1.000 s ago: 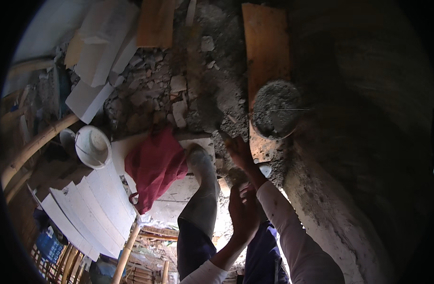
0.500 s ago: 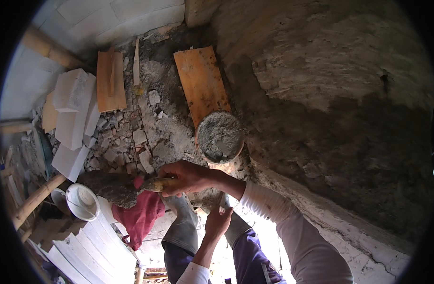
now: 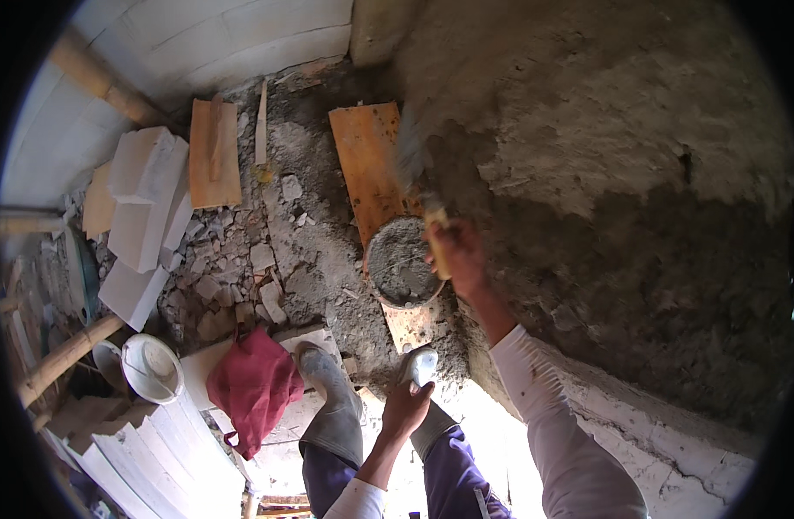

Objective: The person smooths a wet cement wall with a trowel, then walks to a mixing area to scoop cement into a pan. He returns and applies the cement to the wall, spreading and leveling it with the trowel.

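Observation:
My right hand (image 3: 459, 255) grips the pale yellow handle of a trowel (image 3: 440, 246) above the right side of a round bucket of grey mortar (image 3: 404, 259). The trowel's blade is smeared by motion and lies close against the wet plaster on the wall (image 3: 535, 242). My left hand (image 3: 405, 406) is lower down, in front of my right boot (image 3: 420, 368), with its fingers curled in. Whether anything is inside that hand is hidden. The bucket rests on an orange-brown board (image 3: 366, 151).
Broken rubble (image 3: 232, 268) covers the ground to the left. White blocks (image 3: 146, 208) are stacked beside a second board (image 3: 213, 164). A dark red cloth (image 3: 254, 389) lies near my left boot (image 3: 325, 381), with a white bucket (image 3: 152, 368) farther left. A bamboo pole (image 3: 72, 359) slants there.
My right hand has swung the trowel from above the red cloth on the left across to the wall on the right. The dark mortar load on its blade no longer shows. My left hand has barely moved.

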`<action>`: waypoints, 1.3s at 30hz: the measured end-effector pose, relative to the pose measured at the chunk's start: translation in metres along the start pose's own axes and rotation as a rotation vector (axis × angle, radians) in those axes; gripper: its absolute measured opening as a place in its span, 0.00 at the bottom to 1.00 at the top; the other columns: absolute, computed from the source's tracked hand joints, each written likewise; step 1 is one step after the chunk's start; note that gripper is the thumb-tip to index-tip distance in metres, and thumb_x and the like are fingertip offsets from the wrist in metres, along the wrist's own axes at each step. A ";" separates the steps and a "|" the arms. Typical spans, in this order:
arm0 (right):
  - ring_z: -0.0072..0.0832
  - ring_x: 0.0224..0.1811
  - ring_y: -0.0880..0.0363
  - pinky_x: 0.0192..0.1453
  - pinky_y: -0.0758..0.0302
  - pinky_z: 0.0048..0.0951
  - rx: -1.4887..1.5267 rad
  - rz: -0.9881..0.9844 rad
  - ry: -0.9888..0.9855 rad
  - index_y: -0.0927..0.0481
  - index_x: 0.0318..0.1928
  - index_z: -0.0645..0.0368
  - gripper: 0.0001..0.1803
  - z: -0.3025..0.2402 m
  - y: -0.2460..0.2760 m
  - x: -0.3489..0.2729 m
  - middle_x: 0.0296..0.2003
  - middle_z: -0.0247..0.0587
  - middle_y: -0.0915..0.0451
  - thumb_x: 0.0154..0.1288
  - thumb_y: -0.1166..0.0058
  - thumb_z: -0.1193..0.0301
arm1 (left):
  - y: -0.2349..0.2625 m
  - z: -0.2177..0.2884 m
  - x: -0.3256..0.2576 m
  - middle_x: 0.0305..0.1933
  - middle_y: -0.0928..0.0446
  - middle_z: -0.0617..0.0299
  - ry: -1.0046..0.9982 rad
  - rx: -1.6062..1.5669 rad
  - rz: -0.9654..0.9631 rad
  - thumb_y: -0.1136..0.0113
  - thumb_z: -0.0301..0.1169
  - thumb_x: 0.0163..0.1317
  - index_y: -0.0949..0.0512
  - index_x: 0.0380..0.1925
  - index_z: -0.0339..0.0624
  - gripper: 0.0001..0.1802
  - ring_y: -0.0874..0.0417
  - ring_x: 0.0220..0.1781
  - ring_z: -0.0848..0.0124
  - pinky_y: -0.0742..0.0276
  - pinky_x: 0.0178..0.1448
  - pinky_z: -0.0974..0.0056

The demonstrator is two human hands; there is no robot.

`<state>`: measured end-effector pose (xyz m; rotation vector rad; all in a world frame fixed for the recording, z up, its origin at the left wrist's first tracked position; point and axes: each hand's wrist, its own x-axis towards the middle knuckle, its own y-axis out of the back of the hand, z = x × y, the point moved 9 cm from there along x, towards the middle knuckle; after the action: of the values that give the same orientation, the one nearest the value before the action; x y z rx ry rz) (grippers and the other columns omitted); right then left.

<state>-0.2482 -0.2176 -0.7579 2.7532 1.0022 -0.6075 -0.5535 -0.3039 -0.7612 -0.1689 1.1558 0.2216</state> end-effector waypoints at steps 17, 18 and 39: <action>0.40 0.39 0.13 0.34 0.14 0.42 -1.597 -0.230 0.479 0.27 0.42 0.58 0.13 0.305 -0.197 0.021 0.35 0.47 0.18 0.66 0.41 0.64 | -0.016 -0.035 -0.046 0.25 0.16 0.45 -0.233 0.216 0.006 0.43 0.42 0.63 0.20 0.29 0.37 0.17 0.11 0.31 0.49 0.17 0.35 0.44; 0.48 0.40 0.14 0.41 0.14 0.46 -1.588 -0.259 0.478 0.28 0.44 0.59 0.17 0.313 -0.194 0.025 0.36 0.51 0.19 0.63 0.37 0.64 | -0.017 -0.036 -0.048 0.26 0.16 0.45 -0.227 0.226 -0.009 0.43 0.42 0.63 0.20 0.30 0.37 0.17 0.11 0.32 0.50 0.16 0.34 0.45; 0.37 0.33 0.14 0.37 0.20 0.39 -0.691 -0.538 -0.085 0.25 0.45 0.57 0.23 0.311 -0.163 -0.092 0.32 0.46 0.16 0.61 0.28 0.57 | -0.059 -0.036 -0.033 0.17 0.20 0.52 -0.378 0.349 0.164 0.39 0.47 0.59 0.20 0.20 0.42 0.19 0.14 0.21 0.56 0.20 0.24 0.51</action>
<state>-0.5169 -0.2313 -1.0015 1.8519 1.5800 -0.3348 -0.5829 -0.3727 -0.7440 0.2683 0.8146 0.1829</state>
